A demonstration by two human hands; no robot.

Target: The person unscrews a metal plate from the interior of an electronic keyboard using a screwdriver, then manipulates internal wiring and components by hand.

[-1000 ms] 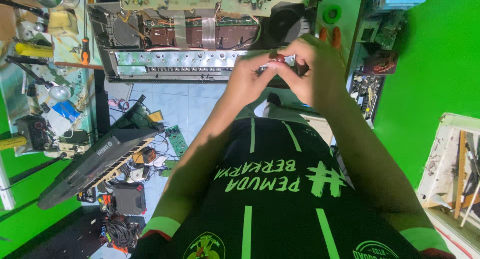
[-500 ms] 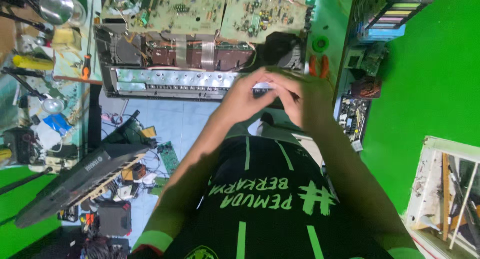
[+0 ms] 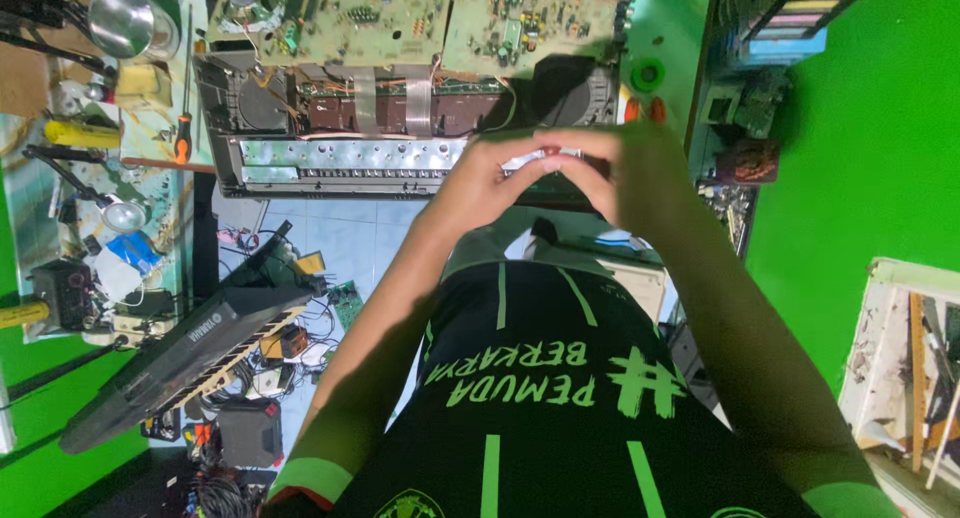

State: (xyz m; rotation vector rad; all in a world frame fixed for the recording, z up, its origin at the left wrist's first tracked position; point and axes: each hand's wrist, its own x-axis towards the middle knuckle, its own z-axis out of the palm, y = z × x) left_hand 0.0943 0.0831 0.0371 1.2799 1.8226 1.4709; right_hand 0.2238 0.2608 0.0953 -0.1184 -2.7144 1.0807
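Observation:
My left hand (image 3: 478, 185) and my right hand (image 3: 622, 173) meet fingertip to fingertip in front of my chest. Between them they pinch a small pale part (image 3: 541, 159), mostly hidden by the fingers. Just beyond the hands lies an opened electronic keyboard chassis (image 3: 340, 158) with a metal strip along its near edge. Two green circuit boards (image 3: 340, 18) are folded back above it, joined by flat ribbon cables. My black shirt with green lettering fills the bottom of the view.
An orange-handled screwdriver (image 3: 182, 138), a metal bowl (image 3: 125, 18) and tools crowd the bench at left. A second black keyboard (image 3: 190, 353) leans among cables and boards on the floor. A green tape roll (image 3: 647, 75) sits at upper right; a white wooden frame (image 3: 890, 358) stands by the green wall.
The view has tipped, so the hands and chassis sit lower in the picture and more of the circuit boards shows. Both hands stay together on the small part.

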